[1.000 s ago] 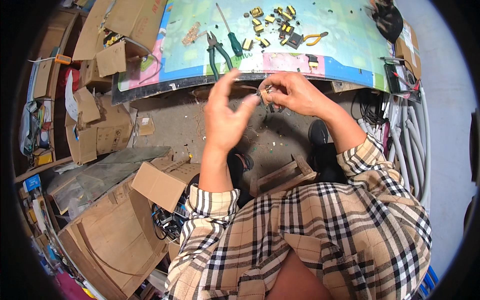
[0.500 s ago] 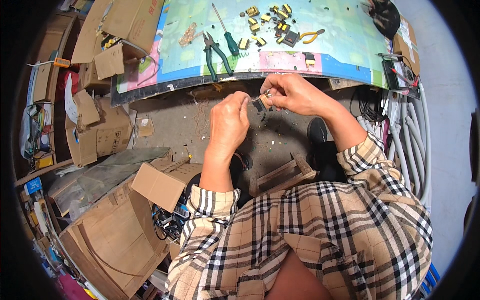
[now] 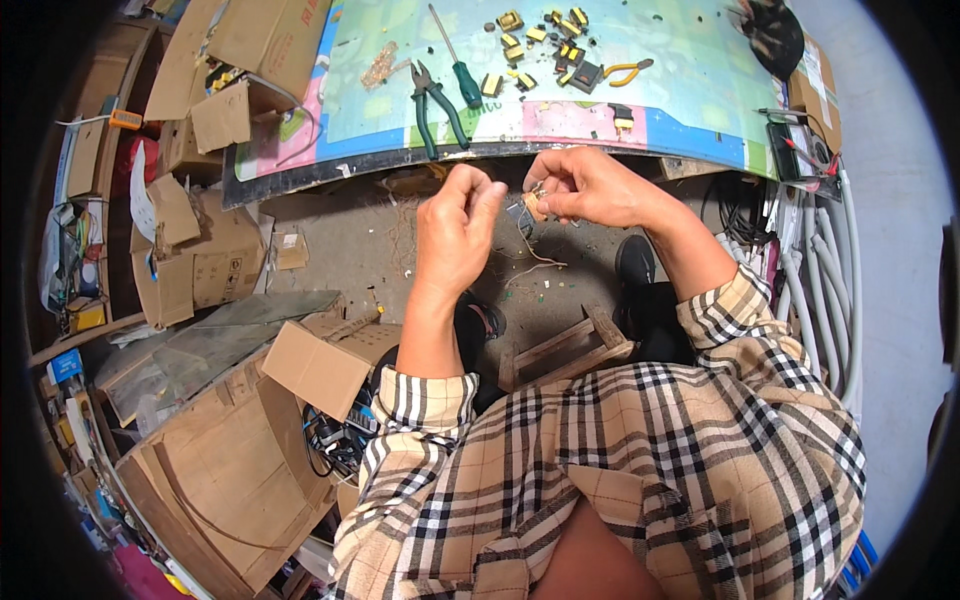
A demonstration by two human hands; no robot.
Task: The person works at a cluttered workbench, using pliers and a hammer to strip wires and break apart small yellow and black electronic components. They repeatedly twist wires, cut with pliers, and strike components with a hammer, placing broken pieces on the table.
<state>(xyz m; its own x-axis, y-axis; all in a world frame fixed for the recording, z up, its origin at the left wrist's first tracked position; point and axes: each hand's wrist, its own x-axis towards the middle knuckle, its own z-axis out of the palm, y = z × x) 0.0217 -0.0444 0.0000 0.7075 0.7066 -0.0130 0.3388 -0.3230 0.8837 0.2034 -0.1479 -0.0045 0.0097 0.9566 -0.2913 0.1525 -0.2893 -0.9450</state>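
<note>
Just off the table's near edge, my right hand (image 3: 590,188) pinches a small transformer coil (image 3: 531,203) between thumb and fingers. It has a copper-coloured winding, and the fingers cover part of it. A thin loose wire (image 3: 541,262) hangs below the coil. My left hand (image 3: 458,225) is held up to the left of it, a short gap away, with its fingers closed. Whether a wire end is between those fingertips I cannot make out. On the table beyond lie dark green pliers (image 3: 437,107), a screwdriver (image 3: 465,83) and several yellow-and-black transformer parts (image 3: 570,52).
Yellow-handled cutters (image 3: 627,72) and a tangle of copper wire (image 3: 380,66) lie on the patterned tabletop (image 3: 400,25). Cardboard boxes (image 3: 222,262) crowd the left. A low wooden stool (image 3: 575,352) stands between my feet. Grey pipes (image 3: 830,290) lean at the right.
My left hand has drawn slightly away from the coil, and its fingers have turned upward. The loose wire now dangles below the coil. My right hand has hardly moved.
</note>
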